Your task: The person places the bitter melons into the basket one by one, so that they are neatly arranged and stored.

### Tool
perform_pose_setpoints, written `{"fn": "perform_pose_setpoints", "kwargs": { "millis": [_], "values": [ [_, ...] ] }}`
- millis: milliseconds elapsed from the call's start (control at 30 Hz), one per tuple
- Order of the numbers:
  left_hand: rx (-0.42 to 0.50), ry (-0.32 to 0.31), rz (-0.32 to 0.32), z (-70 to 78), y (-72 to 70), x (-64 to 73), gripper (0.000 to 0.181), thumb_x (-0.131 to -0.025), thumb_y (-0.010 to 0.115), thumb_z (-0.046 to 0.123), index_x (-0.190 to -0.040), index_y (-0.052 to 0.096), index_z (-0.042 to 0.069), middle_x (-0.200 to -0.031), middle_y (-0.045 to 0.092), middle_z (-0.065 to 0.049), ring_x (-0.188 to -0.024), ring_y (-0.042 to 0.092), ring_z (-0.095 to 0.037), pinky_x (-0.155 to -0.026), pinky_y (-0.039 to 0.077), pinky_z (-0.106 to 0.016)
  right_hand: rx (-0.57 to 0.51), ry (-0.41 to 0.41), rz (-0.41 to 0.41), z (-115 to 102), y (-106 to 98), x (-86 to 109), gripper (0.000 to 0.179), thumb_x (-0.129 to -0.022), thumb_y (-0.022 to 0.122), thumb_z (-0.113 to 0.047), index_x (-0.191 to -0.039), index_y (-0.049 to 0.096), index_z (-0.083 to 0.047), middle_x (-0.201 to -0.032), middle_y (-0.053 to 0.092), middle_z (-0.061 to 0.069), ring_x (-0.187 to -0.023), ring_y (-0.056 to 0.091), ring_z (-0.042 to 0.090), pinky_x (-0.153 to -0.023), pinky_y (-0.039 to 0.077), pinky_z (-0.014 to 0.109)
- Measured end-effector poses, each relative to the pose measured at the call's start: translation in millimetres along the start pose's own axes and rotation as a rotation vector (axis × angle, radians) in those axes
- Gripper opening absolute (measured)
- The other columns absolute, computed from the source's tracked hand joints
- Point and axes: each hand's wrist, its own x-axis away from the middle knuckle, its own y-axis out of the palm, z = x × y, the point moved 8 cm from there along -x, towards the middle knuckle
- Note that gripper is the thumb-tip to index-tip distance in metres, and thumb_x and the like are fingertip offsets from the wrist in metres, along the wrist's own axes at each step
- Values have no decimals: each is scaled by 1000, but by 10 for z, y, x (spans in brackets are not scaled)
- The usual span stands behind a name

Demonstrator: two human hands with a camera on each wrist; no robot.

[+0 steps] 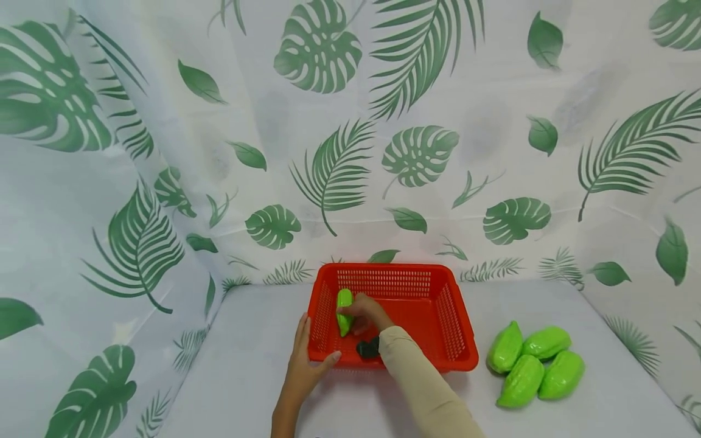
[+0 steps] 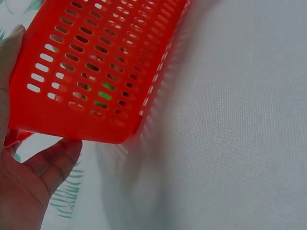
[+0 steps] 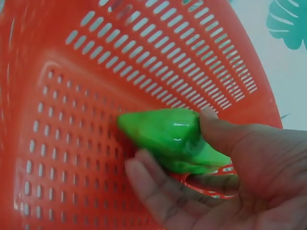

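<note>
A red perforated plastic basket [image 1: 394, 365] stands on the white table. Inside it, near the left wall, is a glossy green fruit [image 1: 344, 313] with lengthwise ridges, looking like a star fruit. My right hand [image 1: 367, 311] reaches in and holds this fruit between thumb and fingers. In the right wrist view the fruit [image 3: 163, 132] points its tapered end away from the palm, just over the basket floor. My left hand [image 1: 303, 365] holds the basket's front left corner, thumb along the front rim and fingers along the left side.
Several similar green fruits [image 1: 523, 380] lie close together on the table to the right of the basket. Behind and at the sides hangs a white cloth [image 1: 350, 243] printed with green leaves. A dark device [image 1: 368, 348] sits at the right wrist.
</note>
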Motion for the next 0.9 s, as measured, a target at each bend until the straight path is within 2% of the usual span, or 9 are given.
{"fn": "perform_pose_setpoints", "kwargs": {
  "millis": [200, 467, 667, 767, 900],
  "values": [
    [-2, 3, 2, 21, 2, 20, 104, -79, 75, 51, -156, 20, 10, -165, 14, -5, -149, 22, -30, -113, 30, -57, -19, -15, -45, -7, 19, 2, 29, -94, 65, -22, -107, 50, -1, -91, 63, 17, -80, 72, 35, -75, 60, 42],
    [3, -12, 2, 16, 1, 7, 104, -79, 75, 52, -157, 19, 12, -165, 13, 0, -150, 20, -30, -114, 29, -57, 8, -69, -63, -115, 64, -23, 20, -95, 64, -17, -101, 55, 0, -94, 67, 20, -74, 73, 32, -70, 61, 39],
    [-5, -30, 0, 1, 1, 20, 103, -79, 76, 47, -157, 19, 11, -165, 13, -2, -150, 20, -32, -113, 29, -58, 30, -49, -76, -119, 106, -26, 16, -93, 66, -15, -95, 58, -1, -99, 69, 26, -69, 72, 28, -73, 60, 40],
    [5, -21, 0, 8, 3, 29, 101, -80, 77, 42, -156, 20, 9, -165, 13, -4, -150, 20, -32, -113, 28, -59, 31, -35, -63, -113, 108, -29, 15, -92, 67, -13, -95, 57, -1, -98, 69, 26, -66, 71, 27, -72, 60, 39],
    [15, -6, -3, 14, 11, 27, 100, -81, 77, 40, -156, 19, 9, -165, 13, -3, -150, 19, -31, -114, 27, -59, 56, -26, -4, -127, 69, -32, 15, -91, 68, -11, -93, 57, -1, -89, 69, 24, -62, 70, 27, -67, 61, 38]
  ]
}}
